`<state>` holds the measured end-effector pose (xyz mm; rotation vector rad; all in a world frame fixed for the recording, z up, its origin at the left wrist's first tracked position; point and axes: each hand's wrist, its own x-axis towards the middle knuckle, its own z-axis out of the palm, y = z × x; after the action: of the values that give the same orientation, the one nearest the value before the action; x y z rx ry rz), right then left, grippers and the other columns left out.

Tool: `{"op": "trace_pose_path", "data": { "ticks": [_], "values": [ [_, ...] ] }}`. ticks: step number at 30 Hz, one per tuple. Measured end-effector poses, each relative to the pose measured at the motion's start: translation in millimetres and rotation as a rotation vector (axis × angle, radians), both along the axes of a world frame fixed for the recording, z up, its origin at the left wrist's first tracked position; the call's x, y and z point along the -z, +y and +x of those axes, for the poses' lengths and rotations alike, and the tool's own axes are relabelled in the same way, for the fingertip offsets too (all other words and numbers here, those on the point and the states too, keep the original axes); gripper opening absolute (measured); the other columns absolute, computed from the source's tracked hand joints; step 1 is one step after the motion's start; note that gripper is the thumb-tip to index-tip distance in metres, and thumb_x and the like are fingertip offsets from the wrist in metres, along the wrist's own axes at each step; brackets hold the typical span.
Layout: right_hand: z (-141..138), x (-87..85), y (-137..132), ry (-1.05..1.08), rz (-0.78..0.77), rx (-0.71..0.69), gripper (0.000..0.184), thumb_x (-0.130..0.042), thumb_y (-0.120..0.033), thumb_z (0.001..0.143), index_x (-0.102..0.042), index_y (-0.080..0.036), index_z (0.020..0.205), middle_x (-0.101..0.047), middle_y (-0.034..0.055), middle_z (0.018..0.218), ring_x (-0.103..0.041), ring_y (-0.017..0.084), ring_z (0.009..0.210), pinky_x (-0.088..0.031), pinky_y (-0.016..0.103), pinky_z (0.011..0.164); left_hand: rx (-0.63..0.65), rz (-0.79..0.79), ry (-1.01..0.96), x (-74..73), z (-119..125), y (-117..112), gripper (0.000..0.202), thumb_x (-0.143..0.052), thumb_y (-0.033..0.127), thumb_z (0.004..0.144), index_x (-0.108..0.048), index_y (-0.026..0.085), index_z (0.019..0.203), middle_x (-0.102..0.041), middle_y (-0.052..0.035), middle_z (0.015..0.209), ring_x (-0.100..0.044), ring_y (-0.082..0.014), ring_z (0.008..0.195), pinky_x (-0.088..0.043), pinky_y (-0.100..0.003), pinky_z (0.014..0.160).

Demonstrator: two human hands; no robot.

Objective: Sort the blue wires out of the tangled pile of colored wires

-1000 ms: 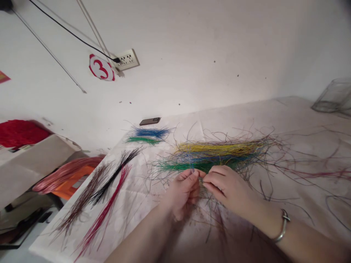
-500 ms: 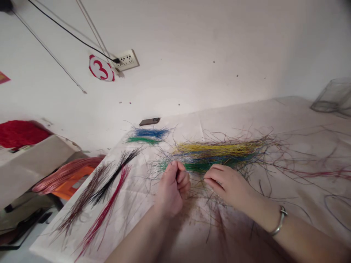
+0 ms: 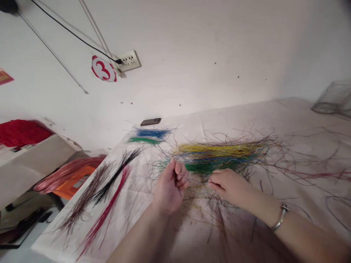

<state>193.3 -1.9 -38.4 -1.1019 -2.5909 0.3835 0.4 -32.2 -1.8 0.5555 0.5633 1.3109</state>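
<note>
My left hand (image 3: 171,188) is closed in a loose fist, thumb up, just in front of the green wires (image 3: 196,167). Something thin and dark seems to show between its fingers, too small to name. To the right, my right hand (image 3: 229,186) is pinched, its fingertips near the lower edge of the same green wires; what they hold, if anything, cannot be made out. Beyond both hands lie a yellow wire bundle (image 3: 216,149) and blue wires (image 3: 233,160). Loose strands spread around them on the white-covered table (image 3: 137,212).
At the left lie a brown bundle (image 3: 85,199), a black bundle (image 3: 117,175) and a red bundle (image 3: 105,215). Blue wires (image 3: 155,132), green wires (image 3: 144,140) and a phone (image 3: 150,121) sit near the wall. A clear container (image 3: 327,100) stands far right.
My right hand has moved slightly right and down, away from my left hand. My left hand stays closed, in nearly the same place. The wire bundles look unchanged.
</note>
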Motion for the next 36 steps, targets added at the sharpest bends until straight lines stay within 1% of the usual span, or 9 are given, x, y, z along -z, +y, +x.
{"op": "trace_pose_path", "data": {
  "ticks": [6, 9, 12, 16, 19, 24, 30, 33, 36],
  "values": [
    [-1, -0.4, -1, -0.064, -0.001, -0.031, 0.029, -0.046, -0.025, 0.091, -0.059, -0.017, 0.067, -0.059, 0.0015, 0.068, -0.053, 0.014, 0.066, -0.032, 0.028, 0.063, 0.002, 0.029, -0.022, -1.3, 7, -3, 0.040, -0.031, 0.032, 0.097, -0.036, 0.016, 0.060, -0.040, 0.0001, 0.064, -0.043, -0.0105, 0.058, -0.041, -0.023, 0.056],
    [-1, -1.2, -2, -0.068, -0.009, -0.025, 0.028, -0.045, -0.024, 0.091, -0.059, -0.017, 0.068, -0.060, 0.0018, 0.069, -0.054, 0.015, 0.068, -0.034, 0.028, 0.065, 0.148, -0.025, -0.093, -0.3, 5, -4, 0.038, -0.032, 0.037, 0.096, -0.039, 0.016, 0.065, -0.031, 0.0039, 0.058, -0.027, -0.0064, 0.044, -0.028, -0.017, 0.041],
    [-3, -2.7, -3, -0.031, -0.027, -0.006, 0.025, -0.046, -0.021, 0.089, -0.057, -0.018, 0.067, -0.059, 0.0014, 0.069, -0.055, 0.015, 0.068, -0.036, 0.029, 0.066, 0.244, -0.045, -0.130, 1.7, 3, -5, 0.038, -0.035, 0.039, 0.095, -0.039, 0.016, 0.065, -0.023, 0.0057, 0.056, -0.015, -0.0053, 0.042, -0.015, -0.015, 0.037],
    [1, -5.3, 1, 0.156, -0.027, 0.150, 0.017, -0.046, -0.016, 0.087, -0.056, -0.018, 0.074, -0.057, 0.0020, 0.074, -0.054, 0.015, 0.069, -0.040, 0.028, 0.065, 0.303, -0.011, -0.132, 3.0, 2, -7, 0.038, -0.036, 0.039, 0.094, -0.039, 0.016, 0.064, -0.022, 0.0058, 0.054, -0.013, -0.0054, 0.042, -0.014, -0.015, 0.038],
    [9, -0.4, 10, 0.280, 0.050, 0.311, 0.013, -0.045, -0.016, 0.086, -0.058, -0.018, 0.086, -0.058, 0.0061, 0.090, -0.056, 0.018, 0.080, -0.045, 0.031, 0.073, 0.353, 0.035, -0.132, 3.1, 2, -9, 0.039, -0.038, 0.040, 0.094, -0.039, 0.017, 0.062, -0.022, 0.0056, 0.053, -0.013, -0.0055, 0.041, -0.015, -0.016, 0.037],
    [19, 16.6, 25, 0.273, 0.096, 0.411, 0.029, -0.045, -0.019, 0.086, -0.054, -0.016, 0.113, -0.057, 0.0129, 0.112, -0.059, 0.025, 0.100, -0.047, 0.040, 0.087, 0.414, 0.060, -0.082, 5.3, 4, -15, 0.039, -0.042, 0.041, 0.092, -0.040, 0.017, 0.061, -0.025, 0.0056, 0.052, -0.013, -0.0049, 0.040, -0.015, -0.016, 0.037],
    [11, 2.2, 10, 0.369, 0.140, 0.349, 0.050, -0.048, -0.022, 0.086, -0.039, -0.021, 0.135, -0.048, 0.0140, 0.129, -0.059, 0.024, 0.101, -0.051, 0.042, 0.085, 0.535, 0.099, 0.050, 10.5, 10, -19, 0.040, -0.049, 0.044, 0.088, -0.044, 0.017, 0.059, -0.027, 0.0057, 0.048, -0.020, -0.0054, 0.038, -0.017, -0.018, 0.037],
    [7, -5.5, -1, 0.386, 0.121, 0.176, 0.057, -0.047, -0.020, 0.087, -0.031, -0.025, 0.141, -0.047, 0.0119, 0.129, -0.056, 0.021, 0.106, -0.051, 0.038, 0.085, 0.645, 0.117, 0.135, 11.9, 15, -21, 0.040, -0.053, 0.044, 0.085, -0.045, 0.017, 0.057, -0.029, 0.0054, 0.046, -0.025, -0.0061, 0.037, -0.018, -0.021, 0.039],
    [4, -4.3, -7, 0.362, 0.072, -0.029, 0.058, -0.046, -0.014, 0.086, -0.035, -0.031, 0.140, -0.046, 0.0089, 0.130, -0.054, 0.019, 0.110, -0.049, 0.036, 0.088, 0.724, 0.129, 0.270, 13.2, 19, -24, 0.041, -0.053, 0.046, 0.085, -0.046, 0.017, 0.056, -0.033, 0.0040, 0.047, -0.027, -0.0072, 0.040, -0.019, -0.025, 0.043]
  ]
}}
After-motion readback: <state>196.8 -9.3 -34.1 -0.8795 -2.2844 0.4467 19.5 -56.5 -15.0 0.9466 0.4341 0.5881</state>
